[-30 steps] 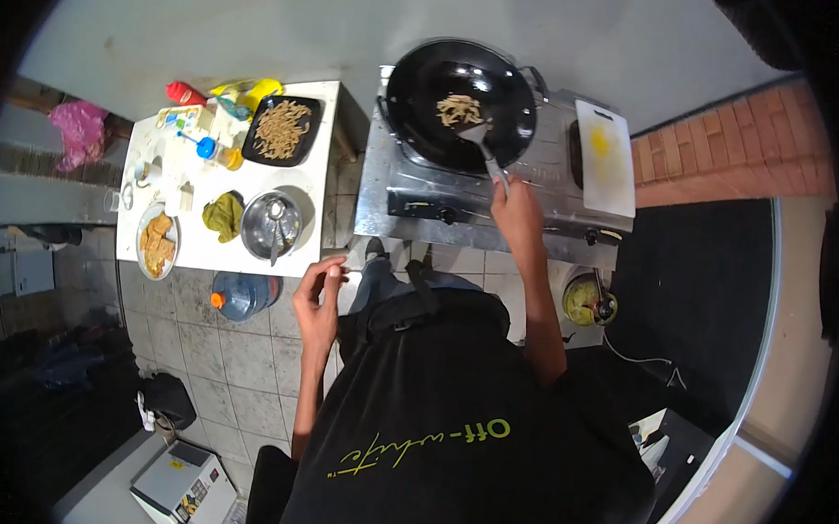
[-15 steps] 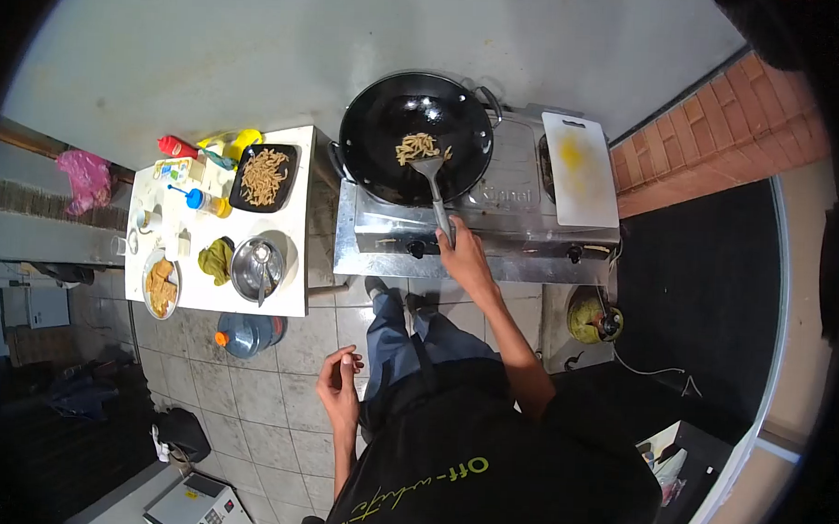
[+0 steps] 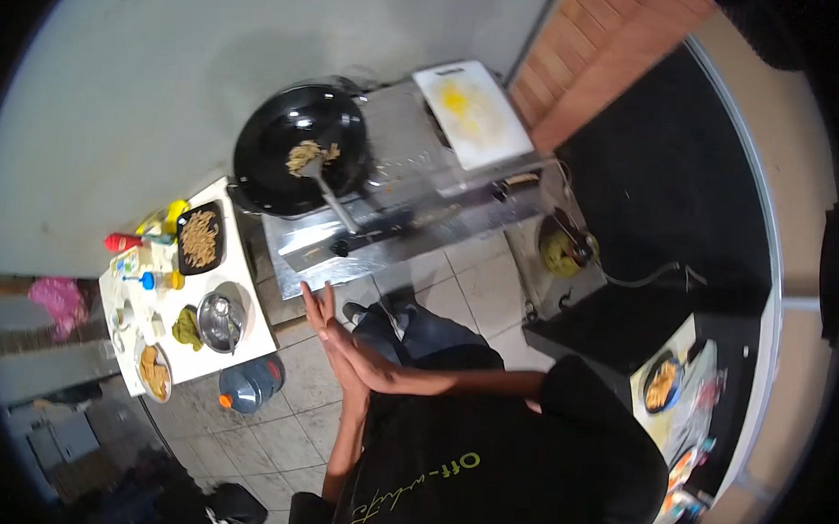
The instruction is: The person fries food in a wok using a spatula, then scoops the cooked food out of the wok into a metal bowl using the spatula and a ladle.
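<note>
My left hand and my right hand meet in front of my body, palms touching, with fingers stretched out and nothing visible in them. Beyond them a black wok sits on the left side of the metal stove. Pale strips of food lie in the wok. A spatula rests with its blade on the food and its handle over the near rim, held by neither hand.
A white board with a yellow stain lies on the stove's right side. The white table at left bears a black tray of strips, a metal bowl and a plate. A water jug stands on the floor.
My right hand has let go of the spatula and come down to my left hand. The view has turned to the right, bringing a side shelf with food into sight.
</note>
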{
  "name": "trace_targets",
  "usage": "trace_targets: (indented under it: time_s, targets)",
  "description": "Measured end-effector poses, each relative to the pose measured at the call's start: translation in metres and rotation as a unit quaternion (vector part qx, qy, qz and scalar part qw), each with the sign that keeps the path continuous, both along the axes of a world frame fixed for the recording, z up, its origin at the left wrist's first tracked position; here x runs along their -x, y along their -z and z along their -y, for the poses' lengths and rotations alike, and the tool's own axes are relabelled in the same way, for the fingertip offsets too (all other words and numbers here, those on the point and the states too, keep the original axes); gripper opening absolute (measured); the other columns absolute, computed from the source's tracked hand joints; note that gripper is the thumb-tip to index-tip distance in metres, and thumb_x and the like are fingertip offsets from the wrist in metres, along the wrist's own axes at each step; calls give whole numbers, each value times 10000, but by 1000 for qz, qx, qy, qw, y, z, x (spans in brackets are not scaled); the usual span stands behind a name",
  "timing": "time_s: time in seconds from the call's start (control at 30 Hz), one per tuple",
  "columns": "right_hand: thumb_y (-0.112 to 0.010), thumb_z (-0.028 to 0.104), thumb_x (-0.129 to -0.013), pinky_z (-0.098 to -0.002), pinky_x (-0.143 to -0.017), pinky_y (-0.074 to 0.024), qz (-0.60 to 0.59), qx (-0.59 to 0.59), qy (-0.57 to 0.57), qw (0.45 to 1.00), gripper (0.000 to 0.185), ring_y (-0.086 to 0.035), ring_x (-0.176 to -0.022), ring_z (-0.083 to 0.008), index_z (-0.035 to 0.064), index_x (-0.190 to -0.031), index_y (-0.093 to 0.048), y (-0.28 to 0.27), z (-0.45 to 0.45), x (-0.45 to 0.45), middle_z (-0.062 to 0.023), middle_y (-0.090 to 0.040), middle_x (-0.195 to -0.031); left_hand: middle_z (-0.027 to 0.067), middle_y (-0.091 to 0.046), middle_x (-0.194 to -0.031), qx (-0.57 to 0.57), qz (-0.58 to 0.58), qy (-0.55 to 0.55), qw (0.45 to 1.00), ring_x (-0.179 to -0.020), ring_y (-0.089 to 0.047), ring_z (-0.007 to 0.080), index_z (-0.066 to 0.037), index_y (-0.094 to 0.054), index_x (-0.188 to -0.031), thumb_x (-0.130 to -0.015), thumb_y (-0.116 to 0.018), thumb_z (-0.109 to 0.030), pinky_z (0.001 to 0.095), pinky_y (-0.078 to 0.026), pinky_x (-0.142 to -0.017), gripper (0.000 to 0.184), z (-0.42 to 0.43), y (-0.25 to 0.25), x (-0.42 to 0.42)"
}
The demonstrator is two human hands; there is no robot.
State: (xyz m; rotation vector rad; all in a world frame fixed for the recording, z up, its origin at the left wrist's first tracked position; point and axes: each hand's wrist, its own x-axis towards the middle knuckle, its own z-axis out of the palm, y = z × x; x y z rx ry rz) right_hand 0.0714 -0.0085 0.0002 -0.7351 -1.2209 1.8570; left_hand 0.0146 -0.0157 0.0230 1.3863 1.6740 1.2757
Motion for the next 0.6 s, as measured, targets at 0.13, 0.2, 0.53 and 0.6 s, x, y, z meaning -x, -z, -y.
trace_targets:
  time_s: [0.13,0.2,0.53,0.6]
  targets:
    - [-205,313,-1049,-359,-1201,-47,-17,-89,67,994,561,-3,-1495,-187,74,-1551,-131,-19,14,35,-67,-81,-1628,109,-156,-1611,-27,100,51,993,-1484,-111,289,-24,-279,-1507,-1033,-138,-477,417,-22,-1194,670,-2,1,10]
    - [-205,298,-1043,-355,-1203,-18,31,-183,130,974,558,6,-1497,-192,96,-1555,-117,-49,24,22,-52,-67,-1630,107,-145,-1613,-94,61,88,990,-1485,-107,287,-25,-269,-1511,-1034,-148,-472,417,-23,-1194,665,-1,-23,-2]
    - [-228,627,-982,-472,-1193,-100,-206,-35,131,969,780,-132,-1476,-328,162,-1558,20,-23,20,34,-154,-74,-1614,138,-71,-1620,49,111,100,987,-1489,-52,325,-24,-110,-1541,-1031,-242,-456,464,-35,-1193,681,53,19,40]
    - [-242,629,-980,-459,-1196,-83,-158,-128,103,974,776,-121,-1480,-312,174,-1560,0,-61,40,13,-131,-78,-1618,148,-132,-1607,-115,-97,124,981,-1482,-100,295,-22,-166,-1530,-1016,-307,-496,429,-75,-1186,713,100,-84,-33]
